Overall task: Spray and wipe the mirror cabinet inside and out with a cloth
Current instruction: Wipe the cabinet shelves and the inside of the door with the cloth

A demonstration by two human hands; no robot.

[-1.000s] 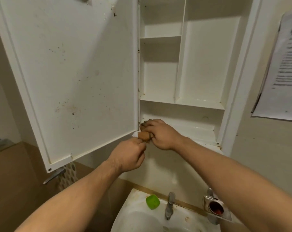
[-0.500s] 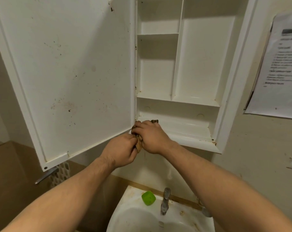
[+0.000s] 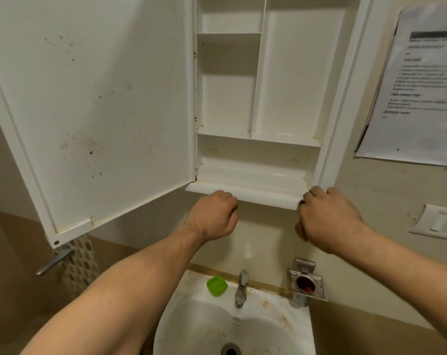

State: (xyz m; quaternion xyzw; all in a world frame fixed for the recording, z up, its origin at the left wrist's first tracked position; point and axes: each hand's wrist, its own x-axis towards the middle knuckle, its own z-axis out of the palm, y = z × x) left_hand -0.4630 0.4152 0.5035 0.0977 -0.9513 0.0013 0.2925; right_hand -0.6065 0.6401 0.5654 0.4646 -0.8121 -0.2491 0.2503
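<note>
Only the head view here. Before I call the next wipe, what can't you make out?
Head view:
- Cloth: only a brown edge shows under the right hand; the fist hides the rest.
- Left hand: curled fingers face away, so I cannot tell whether it holds anything.
- Door: mirror side faces away.
- Cabinet: top cut off by the frame edge.
- Wall notice: text blurred.

Two bare hands: left hand (image 3: 212,216) just toward 9 o'clock of centre, right hand (image 3: 327,219) toward 3. One brown cloth (image 3: 299,230) beneath the right hand. One mirror cabinet (image 3: 331,98) at 12 o'clock, with one open door (image 3: 102,111) at 10 and four compartments (image 3: 227,98). At 6 o'clock, one sink (image 3: 191,329), one tap (image 3: 241,288), one green cube (image 3: 216,285). One metal holder (image 3: 317,280) at 5, one printed sheet (image 3: 416,93) at 2.
</note>
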